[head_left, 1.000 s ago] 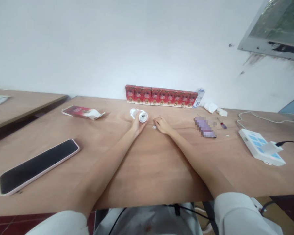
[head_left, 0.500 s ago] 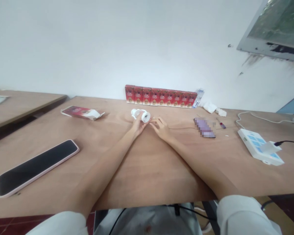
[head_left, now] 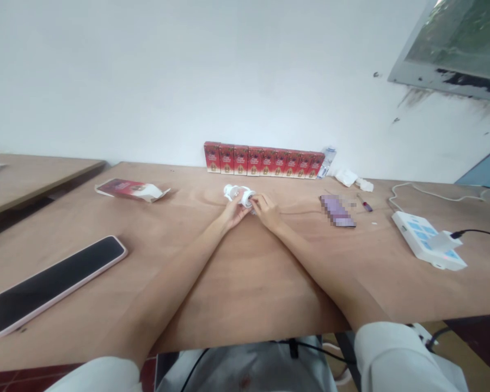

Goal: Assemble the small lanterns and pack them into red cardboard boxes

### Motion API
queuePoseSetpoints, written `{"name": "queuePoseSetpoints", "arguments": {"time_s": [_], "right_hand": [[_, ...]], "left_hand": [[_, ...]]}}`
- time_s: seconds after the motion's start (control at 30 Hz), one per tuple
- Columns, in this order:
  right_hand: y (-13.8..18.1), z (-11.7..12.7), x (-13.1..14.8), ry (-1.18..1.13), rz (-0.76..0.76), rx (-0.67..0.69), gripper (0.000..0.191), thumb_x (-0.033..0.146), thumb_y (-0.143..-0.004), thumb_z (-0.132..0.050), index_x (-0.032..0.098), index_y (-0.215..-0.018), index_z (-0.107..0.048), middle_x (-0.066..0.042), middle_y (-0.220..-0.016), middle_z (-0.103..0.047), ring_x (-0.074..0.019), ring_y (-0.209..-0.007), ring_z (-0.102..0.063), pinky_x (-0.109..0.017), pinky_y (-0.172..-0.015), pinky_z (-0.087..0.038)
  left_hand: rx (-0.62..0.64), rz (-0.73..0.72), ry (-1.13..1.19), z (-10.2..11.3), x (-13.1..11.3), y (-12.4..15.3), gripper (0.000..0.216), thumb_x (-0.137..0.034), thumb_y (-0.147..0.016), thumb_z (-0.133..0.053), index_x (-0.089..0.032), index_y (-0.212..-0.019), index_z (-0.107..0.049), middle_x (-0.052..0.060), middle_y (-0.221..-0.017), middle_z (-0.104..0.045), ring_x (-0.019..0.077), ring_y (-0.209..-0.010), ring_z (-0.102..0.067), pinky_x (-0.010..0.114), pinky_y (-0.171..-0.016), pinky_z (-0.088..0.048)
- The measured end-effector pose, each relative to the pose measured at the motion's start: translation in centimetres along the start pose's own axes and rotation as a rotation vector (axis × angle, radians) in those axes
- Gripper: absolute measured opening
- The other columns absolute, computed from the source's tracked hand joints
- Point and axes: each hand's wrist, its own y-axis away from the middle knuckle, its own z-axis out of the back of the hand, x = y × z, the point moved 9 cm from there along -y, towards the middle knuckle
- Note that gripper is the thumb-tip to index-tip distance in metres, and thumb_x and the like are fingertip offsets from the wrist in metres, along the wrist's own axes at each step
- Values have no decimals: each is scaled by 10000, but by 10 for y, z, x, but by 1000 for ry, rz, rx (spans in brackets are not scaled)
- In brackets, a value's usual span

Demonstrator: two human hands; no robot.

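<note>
A small white lantern-like object (head_left: 237,193), partly see-through, lies on its side at the middle of the table, its round end towards me and to the right. My left hand (head_left: 233,211) is closed round it from the near side. At the round end, the fingers of my right hand (head_left: 268,210) are pinched together and touch the rim. Whatever is between those fingertips is too small to make out. Behind stands a row of several red boxes (head_left: 261,161) against the wall.
An opened red box (head_left: 133,189) lies at left, with a pink-edged phone (head_left: 55,283) nearer me. To the right are a purple blurred-out phone-like item (head_left: 337,211), a small screwdriver (head_left: 365,204), crumpled white tissue (head_left: 346,177) and a white power strip (head_left: 418,231) with cables.
My right hand has moved left and up to the round end of the white object, which it stood just apart from. The object has turned slightly to the right. The view has shifted a little.
</note>
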Motion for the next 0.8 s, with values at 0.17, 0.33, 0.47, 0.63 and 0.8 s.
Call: {"name": "queuePoseSetpoints", "arguments": {"time_s": [0.17, 0.33, 0.47, 0.63, 0.8], "right_hand": [[0, -6, -1, 79, 18, -9, 311, 293, -957, -336, 182, -844, -604, -102, -850, -642, -216, -841, -570, -335, -786, -435], [0, -9, -4, 87, 6, -20, 301, 300, -955, -337, 172, -847, -587, -108, -850, -624, -212, -834, -573, -324, -764, -448], [1, -12, -5, 30, 14, -6, 302, 311, -959, -320, 172, -865, -571, -107, -867, -611, -197, -843, -580, -308, -757, -466], [2, -14, -10, -3, -20, 14, 271, 311, -953, -327, 184, -893, -559, -105, -896, -604, -199, -865, -584, -313, -761, -479], [1, -18, -12, -15, -46, 46, 285, 315, -951, -318, 170, -914, -561, -119, -909, -594, -213, -892, -582, -335, -784, -484]], "left_hand": [[-4, 6, -1, 0, 0, -1, 132, -264, -857, -571, -136, -826, -583, 29, -745, -662, 101, -644, -640, 218, -716, -564], [-3, 4, -7, -2, 0, 1, 133, -271, -841, -596, -142, -821, -578, 20, -730, -662, 93, -624, -640, 196, -677, -567], [4, 5, -17, -4, 0, 3, 139, -277, -847, -589, -139, -858, -584, 19, -724, -665, 96, -621, -646, 188, -648, -568], [-2, 9, -22, -4, 0, 4, 143, -272, -853, -579, -139, -904, -596, 19, -709, -664, 96, -593, -640, 195, -646, -569], [-10, 6, -12, -3, 0, 3, 170, -291, -852, -580, -136, -919, -597, 22, -721, -666, 99, -618, -646, 196, -655, -567]]}}
